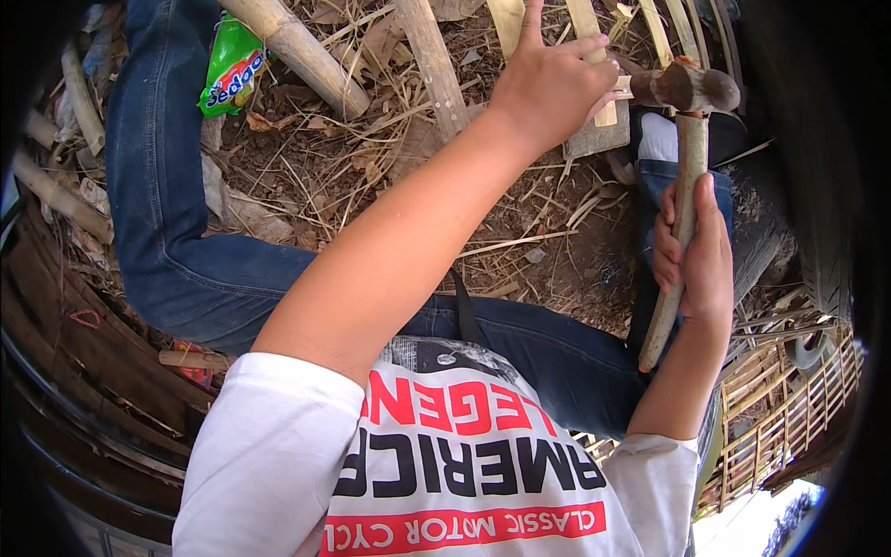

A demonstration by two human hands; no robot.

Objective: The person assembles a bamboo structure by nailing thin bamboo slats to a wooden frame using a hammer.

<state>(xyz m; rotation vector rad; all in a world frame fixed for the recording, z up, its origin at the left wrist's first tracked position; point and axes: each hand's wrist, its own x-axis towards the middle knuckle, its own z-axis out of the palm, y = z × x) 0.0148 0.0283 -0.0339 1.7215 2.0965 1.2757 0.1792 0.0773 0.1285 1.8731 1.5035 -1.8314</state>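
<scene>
My right hand [691, 249] is wrapped round the wooden handle of a hammer [690, 153]. The hammer's dark, rounded head is at the top, level with my left hand [557, 85] and just right of its fingers. Those left fingers curl over a pale bamboo slat [585, 20], while one points away along the slats. A short pale end shows between the fingertips and the hammer head; whether it is a separate piece I cannot tell. Under the slat's near end is a greyish flat block [599, 137]. The left palm and thumb are mostly hidden.
More bamboo slats [657, 32] lie side by side beyond my hands. A thick bamboo pole [302, 51] and a green packet [232, 65] are at the far left. Dry straw covers the soil [297, 176] between my legs. A woven bamboo lattice [789, 408] stands at the right.
</scene>
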